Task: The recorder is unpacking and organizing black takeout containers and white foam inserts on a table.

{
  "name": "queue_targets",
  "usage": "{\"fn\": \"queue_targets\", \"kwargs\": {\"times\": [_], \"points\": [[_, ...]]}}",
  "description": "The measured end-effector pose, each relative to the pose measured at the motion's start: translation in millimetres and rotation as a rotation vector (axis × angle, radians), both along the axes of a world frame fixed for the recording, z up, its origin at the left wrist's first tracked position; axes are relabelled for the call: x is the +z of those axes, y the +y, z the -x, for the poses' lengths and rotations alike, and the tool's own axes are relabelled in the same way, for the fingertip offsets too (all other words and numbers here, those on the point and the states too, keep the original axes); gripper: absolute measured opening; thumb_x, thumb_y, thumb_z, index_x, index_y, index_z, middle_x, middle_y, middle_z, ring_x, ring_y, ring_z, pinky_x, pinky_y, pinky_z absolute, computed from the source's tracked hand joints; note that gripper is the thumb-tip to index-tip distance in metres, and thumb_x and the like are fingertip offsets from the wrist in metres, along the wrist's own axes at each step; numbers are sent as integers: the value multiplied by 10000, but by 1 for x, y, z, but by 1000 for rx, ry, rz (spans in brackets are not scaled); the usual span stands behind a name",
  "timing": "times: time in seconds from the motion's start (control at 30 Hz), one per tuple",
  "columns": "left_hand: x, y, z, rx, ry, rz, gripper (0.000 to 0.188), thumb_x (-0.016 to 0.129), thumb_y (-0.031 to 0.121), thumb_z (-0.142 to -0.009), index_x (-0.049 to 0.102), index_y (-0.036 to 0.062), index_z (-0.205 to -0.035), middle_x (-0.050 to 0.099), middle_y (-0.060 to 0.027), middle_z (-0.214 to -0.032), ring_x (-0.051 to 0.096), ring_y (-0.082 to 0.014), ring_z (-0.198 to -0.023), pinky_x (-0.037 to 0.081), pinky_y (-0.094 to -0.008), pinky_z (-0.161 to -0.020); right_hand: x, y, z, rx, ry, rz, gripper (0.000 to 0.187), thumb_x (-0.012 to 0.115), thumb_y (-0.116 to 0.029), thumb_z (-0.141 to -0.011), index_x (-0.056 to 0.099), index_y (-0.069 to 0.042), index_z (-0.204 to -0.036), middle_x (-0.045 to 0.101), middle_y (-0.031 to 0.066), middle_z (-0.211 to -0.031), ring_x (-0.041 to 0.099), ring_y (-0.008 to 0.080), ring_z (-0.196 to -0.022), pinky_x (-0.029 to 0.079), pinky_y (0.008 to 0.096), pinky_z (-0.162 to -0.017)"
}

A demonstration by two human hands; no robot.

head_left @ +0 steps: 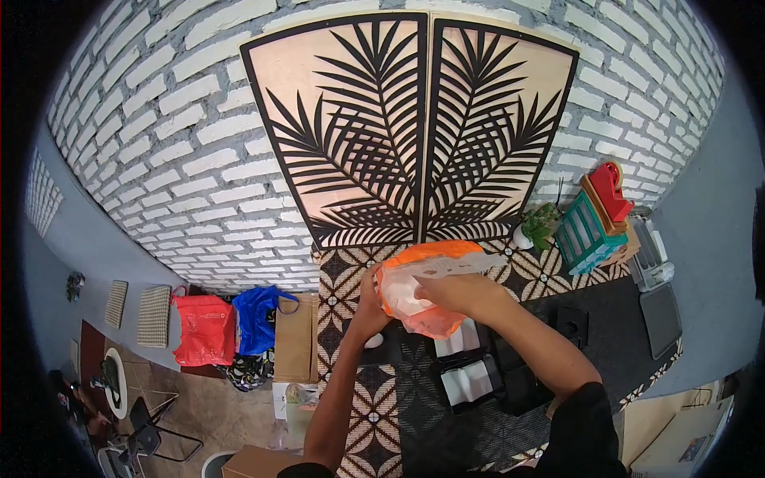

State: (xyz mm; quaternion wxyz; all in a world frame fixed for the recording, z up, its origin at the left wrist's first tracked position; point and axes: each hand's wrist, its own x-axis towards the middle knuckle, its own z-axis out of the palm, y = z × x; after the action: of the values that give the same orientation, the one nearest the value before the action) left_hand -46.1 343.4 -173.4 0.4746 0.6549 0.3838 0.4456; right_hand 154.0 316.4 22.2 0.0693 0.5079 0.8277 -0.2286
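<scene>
Our black right sleeve (586, 434) is closest in the head view. Our left hand (369, 309) holds the left edge of an orange bag (430, 252). Our right hand (456, 293) reaches into the bag's open mouth, and we cannot tell if it grips anything. The bag is over the counter (374, 430), in front of 2 leaf panels (381, 119). Nearer to us are black boxes (468, 384) with white inside. To the bag's right sits a green plant (540, 225).

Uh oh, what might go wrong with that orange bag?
The orange bag looks thin, so it might rip with the right hand at its opening. The left hand holds its edge; if that slipped, the bag could tip, maybe onto the black container nearby.
</scene>
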Motion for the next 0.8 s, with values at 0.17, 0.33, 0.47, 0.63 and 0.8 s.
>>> {"fn": "queue_targets", "kwargs": {"times": [0.17,0.33,0.47,0.63,0.8], "points": [[-1,1,-1,27,10,-17,1091,915,152,-632,208,69,-1459,326,-148,-1412,405,-297,-1321,398,-416,-1090,-16,0,-7,57,26,-59,303,486,-295,-944,597,-151,-1187,618,105,-1219,623,311,-1084,489,429,-889],[4,4,-1,16,89,-86,1089,913,132,-631,211,65,-1462,354,-147,-1407,416,-278,-1317,381,-403,-1100,-19,3,-9,46,79,-60,287,476,-253,-954,594,-140,-1190,635,117,-1160,638,310,-1054,501,434,-865],[11,3,-3,41,73,-96,1103,915,125,-626,207,62,-1469,356,-140,-1414,411,-260,-1324,372,-394,-1105,-5,8,-1,23,18,16,342,488,-304,-951,575,-146,-1242,630,125,-1207,636,312,-1067,498,435,-880],[13,5,-5,5,-28,-48,1139,917,118,-619,185,64,-1490,339,-135,-1440,390,-255,-1344,359,-387,-1112,-5,8,-3,-23,59,14,441,511,-365,-937,524,-175,-1335,607,159,-1270,619,333,-1109,477,455,-929],[9,3,2,35,9,16,1133,910,103,-626,179,56,-1491,335,-142,-1449,388,-256,-1345,356,-383,-1113,16,1,5,-43,53,44,515,595,-285,-887,496,-127,-1367,639,174,-1201,613,355,-1103,468,462,-939]]}}
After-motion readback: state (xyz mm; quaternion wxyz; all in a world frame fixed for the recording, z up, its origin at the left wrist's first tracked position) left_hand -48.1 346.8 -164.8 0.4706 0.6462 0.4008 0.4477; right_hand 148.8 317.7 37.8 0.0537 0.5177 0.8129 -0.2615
